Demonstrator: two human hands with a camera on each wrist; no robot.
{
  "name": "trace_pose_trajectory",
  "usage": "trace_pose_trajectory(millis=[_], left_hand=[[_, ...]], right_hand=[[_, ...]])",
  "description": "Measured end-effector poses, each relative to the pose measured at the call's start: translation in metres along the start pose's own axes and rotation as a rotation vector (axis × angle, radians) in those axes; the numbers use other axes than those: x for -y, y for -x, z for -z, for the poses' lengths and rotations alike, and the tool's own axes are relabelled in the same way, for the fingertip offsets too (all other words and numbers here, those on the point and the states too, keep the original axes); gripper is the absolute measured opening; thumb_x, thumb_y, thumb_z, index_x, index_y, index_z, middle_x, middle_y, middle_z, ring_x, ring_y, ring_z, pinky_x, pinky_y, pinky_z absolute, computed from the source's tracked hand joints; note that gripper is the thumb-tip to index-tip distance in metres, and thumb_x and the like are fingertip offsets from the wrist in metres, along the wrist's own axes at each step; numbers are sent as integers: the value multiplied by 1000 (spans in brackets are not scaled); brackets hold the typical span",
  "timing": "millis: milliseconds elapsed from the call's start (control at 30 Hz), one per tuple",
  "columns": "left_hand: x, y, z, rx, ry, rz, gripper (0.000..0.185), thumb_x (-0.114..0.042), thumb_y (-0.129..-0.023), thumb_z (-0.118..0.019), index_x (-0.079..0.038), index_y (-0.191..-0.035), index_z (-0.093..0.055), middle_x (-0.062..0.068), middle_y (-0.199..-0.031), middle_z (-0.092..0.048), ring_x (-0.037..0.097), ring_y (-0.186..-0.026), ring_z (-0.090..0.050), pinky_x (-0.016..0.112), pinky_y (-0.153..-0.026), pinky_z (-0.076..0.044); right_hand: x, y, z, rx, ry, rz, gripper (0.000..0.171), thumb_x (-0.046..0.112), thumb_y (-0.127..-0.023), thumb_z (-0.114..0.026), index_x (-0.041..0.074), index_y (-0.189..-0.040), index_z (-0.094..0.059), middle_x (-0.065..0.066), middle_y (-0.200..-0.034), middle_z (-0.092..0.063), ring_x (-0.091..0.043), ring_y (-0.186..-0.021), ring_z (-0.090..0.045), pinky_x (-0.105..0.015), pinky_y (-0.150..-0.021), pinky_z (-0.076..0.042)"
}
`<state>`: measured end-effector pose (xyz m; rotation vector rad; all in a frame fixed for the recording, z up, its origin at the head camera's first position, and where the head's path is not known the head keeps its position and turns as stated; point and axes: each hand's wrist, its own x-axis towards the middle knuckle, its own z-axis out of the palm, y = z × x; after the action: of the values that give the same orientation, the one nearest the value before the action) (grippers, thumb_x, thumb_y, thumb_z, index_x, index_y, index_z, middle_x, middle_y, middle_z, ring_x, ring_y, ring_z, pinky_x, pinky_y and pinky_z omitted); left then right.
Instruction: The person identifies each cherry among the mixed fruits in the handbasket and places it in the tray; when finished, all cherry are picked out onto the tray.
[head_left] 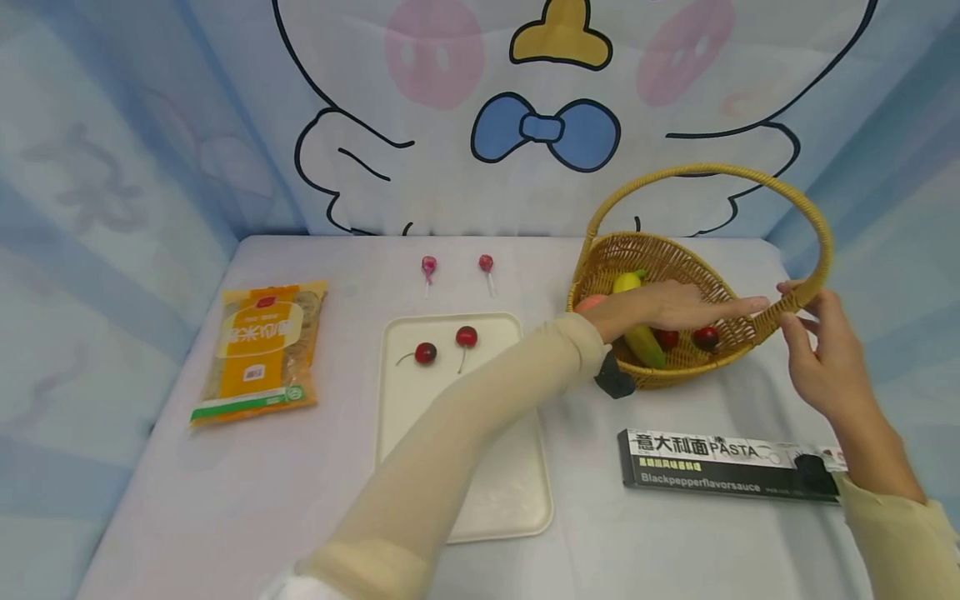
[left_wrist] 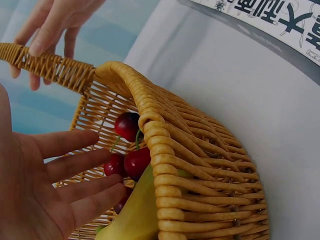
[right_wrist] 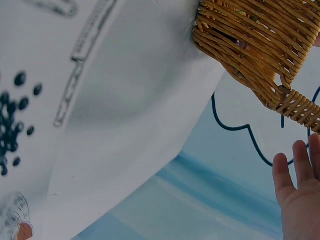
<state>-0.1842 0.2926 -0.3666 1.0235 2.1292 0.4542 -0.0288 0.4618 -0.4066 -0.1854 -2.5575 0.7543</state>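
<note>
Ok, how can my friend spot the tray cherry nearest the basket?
Find the cream tray on the table. Two cherries lie near its far end. Yours is the right-hand cherry, nearer the basket: its stem points down the tray, its neighbour's sideways.

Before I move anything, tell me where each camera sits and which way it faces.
Head: worn on the head, facing forward and down over the table; the left hand, right hand and both sleeves show.
Left wrist: on that wrist, facing the basket and its cherries; the left hand shows close up, the right hand beyond, by the handle.
Right wrist: on that wrist, facing the basket's outer side; part of the right hand shows.
Shared by both wrist views: basket, handle, right hand.
</note>
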Motion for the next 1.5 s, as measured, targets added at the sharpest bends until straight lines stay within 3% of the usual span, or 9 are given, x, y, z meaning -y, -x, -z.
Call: trace_pose_trajectory(millis=[133, 233, 433, 633, 900, 1033, 1133, 1233, 1500], left_hand=[[2, -4, -1, 19, -18, -11, 72, -83, -99, -25, -33, -128, -68, -5, -96, -63, 10, -84, -60, 28, -84, -45], [2, -6, -3, 28, -7, 2, 72, -84, -98, -26, -38, -136, -66, -4, -103, -66, 9, -84, -60, 28, -85, -46], [-1, -7, -4, 48, -37, 26, 71, -84, -98, -25, -44, -146, -60, -13, -149, -61, 5, -122, -64, 26, -100, -49], [-7, -9, -7, 54, -124, 72, 74, -88, -95, -22, -50, -153, -49, -24, -160, -48, 1, -147, -48, 24, -116, -41], [-8, -12, -15, 66, -200, 80, 77, -88, -95, -23, -48, -157, -44, -24, -164, -43, -1, -154, -40, 23, -123, -36], [-3, -14, -17, 32, -265, 3, 76, -82, -99, -33, -32, -152, -57, -13, -152, -58, 4, -137, -56, 17, -107, -46], [3, -15, -20, -10, -322, -95, 61, -76, -100, -45, -21, -113, -69, -6, -112, -69, 5, -102, -64, 16, -83, -48], [6, -16, -23, -43, -339, -185, 54, -68, -103, -51, -20, -79, -54, -9, -77, -55, 4, -73, -54, 17, -66, -42], [-1, -14, -29, -12, -253, -102, 56, -64, -110, -32, -22, -82, -56, -7, -80, -52, 6, -77, -54, 20, -69, -41]], right_hand=[[2, -1, -2, 3, -19, 15, 48, 22, -115, -45, 14, -161, -38, -23, -157, -48, 22, -139, -33, -3, -116, -25], [2, -3, -4, -1, -35, 37, 48, 22, -115, -45, 18, -162, -38, -23, -156, -49, 25, -135, -33, -2, -115, -25], [2, -7, -5, -12, -52, 75, 47, 20, -115, -45, 18, -161, -39, -23, -155, -50, 25, -134, -34, -1, -112, -26], [3, -9, -7, -15, -59, 92, 46, 19, -115, -44, 14, -161, -39, -24, -155, -51, 22, -136, -36, -3, -114, -27], [0, -5, -7, -15, -60, 85, 46, 18, -115, -44, 14, -161, -39, -25, -155, -51, 22, -137, -36, -1, -112, -26], [-2, -4, -6, -15, -57, 72, 46, 18, -115, -44, 14, -161, -39, -24, -156, -51, 21, -138, -37, -2, -113, -27], [-4, -3, -5, -20, -53, 62, 46, 19, -115, -44, 15, -161, -39, -24, -156, -51, 23, -137, -36, -3, -114, -28], [-5, -2, -4, -25, -51, 58, 46, 18, -115, -44, 15, -160, -39, -24, -156, -51, 21, -138, -37, -3, -115, -27], [-5, -1, -3, -22, -34, 46, 46, 20, -115, -44, 13, -161, -38, -23, -157, -51, 25, -136, -33, -2, -114, -26]])
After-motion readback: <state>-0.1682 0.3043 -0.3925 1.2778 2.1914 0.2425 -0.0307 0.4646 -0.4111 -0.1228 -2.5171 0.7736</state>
